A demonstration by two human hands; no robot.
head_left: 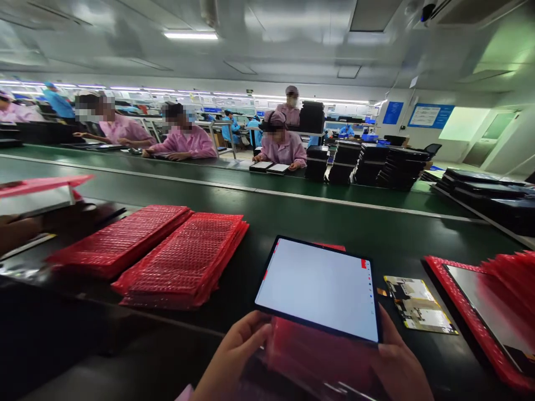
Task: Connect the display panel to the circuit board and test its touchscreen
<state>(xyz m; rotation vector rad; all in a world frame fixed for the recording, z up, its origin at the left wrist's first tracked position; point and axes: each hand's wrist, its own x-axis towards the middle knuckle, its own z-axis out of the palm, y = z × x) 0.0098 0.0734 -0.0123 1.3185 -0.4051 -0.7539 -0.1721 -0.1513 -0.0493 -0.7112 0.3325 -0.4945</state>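
Observation:
A tablet point(317, 287) with a lit white screen and small red marks along its sides is tilted toward me over the green bench. My right hand point(397, 356) grips its lower right edge, thumb at the corner. My left hand point(240, 348) is closed at its lower left corner, with the thumb beside a red translucent plastic bag point(309, 348). That bag hangs below the tablet, between my hands; how far the tablet sits in it is hidden. To the right of my right hand lies a bare display panel point(420, 303) with a small flex cable.
Two stacks of red bubble bags point(184, 256) lie left of the tablet. At right, another screen point(489, 301) rests on red bubble wrap point(512, 278). A co-worker's hand point(19, 234) is at far left. Across the bench point(234, 197) sit people in pink beside black tray stacks point(361, 164).

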